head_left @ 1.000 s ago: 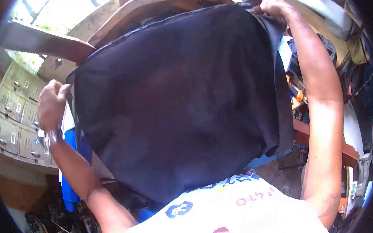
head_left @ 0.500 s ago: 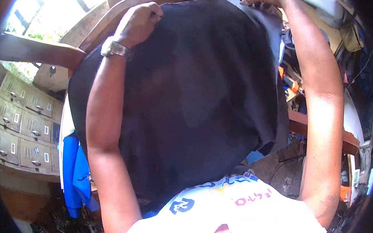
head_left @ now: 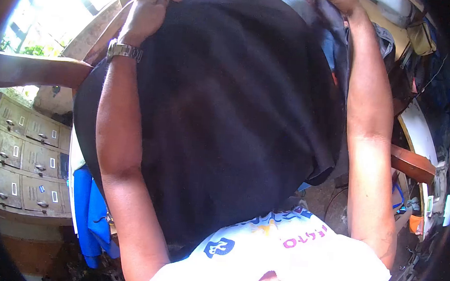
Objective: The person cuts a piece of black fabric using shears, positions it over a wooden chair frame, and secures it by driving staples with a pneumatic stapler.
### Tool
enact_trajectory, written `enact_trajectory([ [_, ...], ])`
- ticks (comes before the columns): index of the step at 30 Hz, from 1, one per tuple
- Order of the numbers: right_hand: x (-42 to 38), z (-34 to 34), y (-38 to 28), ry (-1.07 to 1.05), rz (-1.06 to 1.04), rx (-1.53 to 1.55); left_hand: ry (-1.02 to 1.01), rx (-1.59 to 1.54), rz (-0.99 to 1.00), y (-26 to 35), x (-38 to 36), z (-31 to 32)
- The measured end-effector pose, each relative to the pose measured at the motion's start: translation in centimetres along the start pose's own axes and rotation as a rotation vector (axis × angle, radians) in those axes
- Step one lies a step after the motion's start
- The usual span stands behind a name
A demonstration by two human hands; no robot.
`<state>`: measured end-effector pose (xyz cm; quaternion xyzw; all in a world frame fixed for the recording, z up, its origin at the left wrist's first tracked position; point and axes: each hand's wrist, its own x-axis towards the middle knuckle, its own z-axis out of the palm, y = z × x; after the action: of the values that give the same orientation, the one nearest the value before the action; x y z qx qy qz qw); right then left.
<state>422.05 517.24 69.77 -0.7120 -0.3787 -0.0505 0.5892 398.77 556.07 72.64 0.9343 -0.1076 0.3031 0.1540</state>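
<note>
A large black sheet of fabric or leather (head_left: 227, 104) hangs over what looks like a wooden chair frame, filling the middle of the view. At its upper left edge, my left hand (head_left: 149, 13), with a metal watch on the wrist, is closed with the fingers curled on the material. My right hand (head_left: 341, 1) pinches the sheet's upper right edge, partly cut off by the top of the view. Brown wooden arms (head_left: 38, 72) stick out on both sides. The lower edge of the sheet falls near my white shirt, with one corner curled at the right.
Worn metal lockers (head_left: 25, 162) stand at the left, beside a hanging blue cloth (head_left: 90, 214). A bright window opening (head_left: 52, 11) is at the upper left. On the right are cluttered items, including an orange object (head_left: 415, 224) and a khaki bag (head_left: 422, 39).
My left hand has moved up and left along the sheet's edge. My right hand has shifted right and slightly up, pulling the upper right part of the sheet outward.
</note>
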Motion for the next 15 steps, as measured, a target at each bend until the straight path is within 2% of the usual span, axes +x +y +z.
enact_trajectory([
  [1, -0.3, 0.0, 0.1, 0.052, 0.035, -0.137, 0.037, 0.020, -0.055, 0.0, 0.0, 0.7],
  [3, -0.8, 0.0, -0.2, 0.154, 0.104, -0.413, 0.085, 0.039, -0.001, 0.1, -0.1, 1.3],
  [4, 0.9, -1.2, 1.4, 0.166, 0.088, -0.695, 0.111, 0.049, 0.025, 0.1, -0.1, 1.5],
  [5, -2.6, 2.1, -4.4, 0.427, 0.266, -0.996, 0.111, 0.061, 0.010, 0.6, -0.1, 2.0],
  [6, -2.7, 2.1, -2.6, 0.740, -0.130, -1.203, 0.117, 0.073, -0.005, 0.9, -0.1, 2.1],
  [8, -3.8, 4.0, -4.6, 1.015, -0.625, -1.234, 0.158, 0.120, 0.010, 0.8, 0.4, 2.0],
  [9, -6.5, 7.2, -8.8, 0.974, -0.669, -1.103, 0.174, 0.149, 0.038, 0.4, 0.6, 2.3],
  [11, -8.9, 11.6, -11.4, 0.539, -0.666, -0.649, 0.155, 0.196, 0.043, 0.3, 0.9, 3.0],
  [13, -8.7, 14.9, -9.6, 0.115, -0.424, -0.595, 0.101, 0.243, -0.003, 0.6, 1.1, 3.2],
  [15, -6.5, 17.1, -4.9, 0.295, -0.605, -0.685, 0.100, 0.177, -0.065, 1.8, 0.9, 3.1],
])
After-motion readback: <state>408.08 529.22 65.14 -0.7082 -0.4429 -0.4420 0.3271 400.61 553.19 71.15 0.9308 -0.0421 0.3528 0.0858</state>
